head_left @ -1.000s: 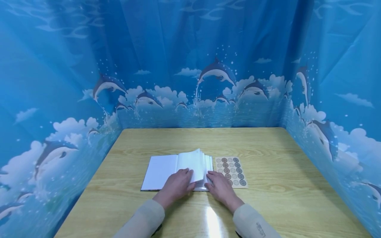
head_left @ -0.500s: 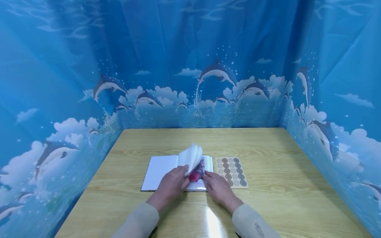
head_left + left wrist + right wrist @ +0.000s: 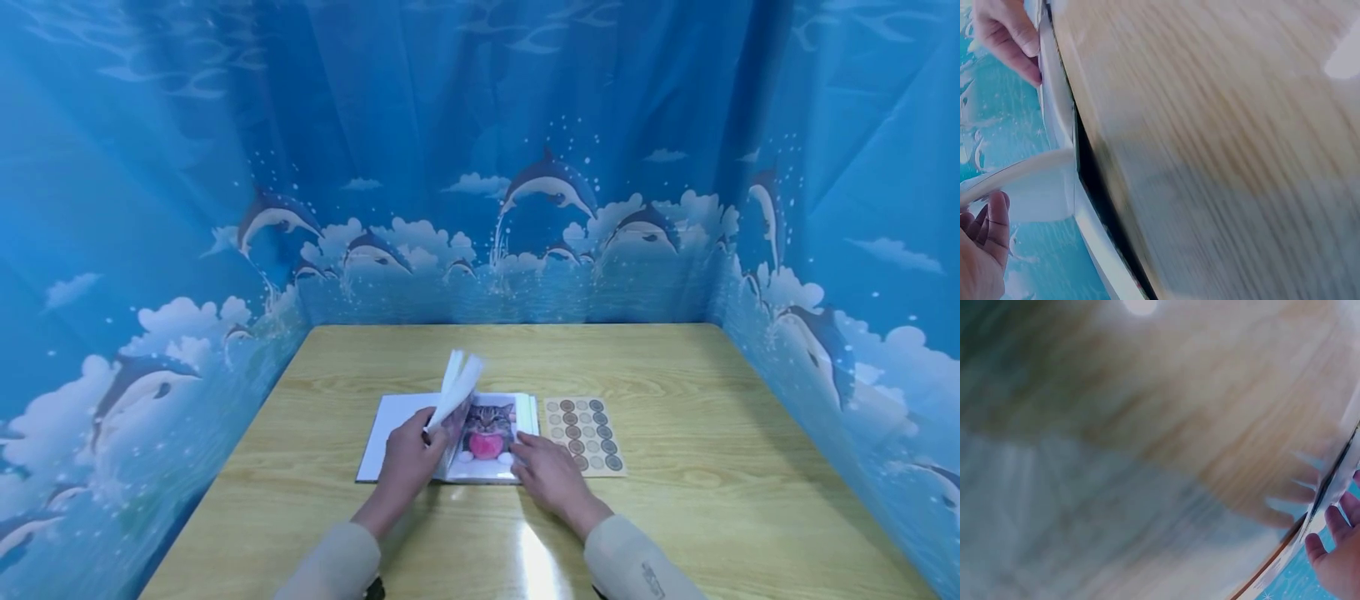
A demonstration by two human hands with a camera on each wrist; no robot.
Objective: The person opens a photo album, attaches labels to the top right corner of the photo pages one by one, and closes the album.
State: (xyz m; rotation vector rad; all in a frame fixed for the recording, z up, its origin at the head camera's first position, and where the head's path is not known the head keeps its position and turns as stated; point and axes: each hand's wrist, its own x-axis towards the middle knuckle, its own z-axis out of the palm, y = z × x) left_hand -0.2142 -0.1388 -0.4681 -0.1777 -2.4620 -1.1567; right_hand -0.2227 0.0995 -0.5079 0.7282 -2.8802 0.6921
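A photo album (image 3: 393, 427) lies open on the table. My left hand (image 3: 408, 457) grips a bundle of its white pages (image 3: 459, 390), which stands up near the spine. In the left wrist view the fingers of that left hand (image 3: 986, 250) curl at the bundle's edge. The uncovered right page shows a cat picture (image 3: 491, 421) with a pink heart shape. My right hand (image 3: 552, 472) rests at the right edge of that page. Its fingers look relaxed in the right wrist view, where the hand (image 3: 1338, 556) is partly cut off.
Just right of the album lies a beige sheet (image 3: 588, 408) with rows of round brown and pale stickers, partly behind my right hand. The wooden table (image 3: 712, 467) is bounded at the back and sides by a blue dolphin-print curtain (image 3: 420, 183).
My left hand has lifted the page bundle and swung it leftward, uncovering the cat picture. The right hand has shifted slightly left at the page edge.
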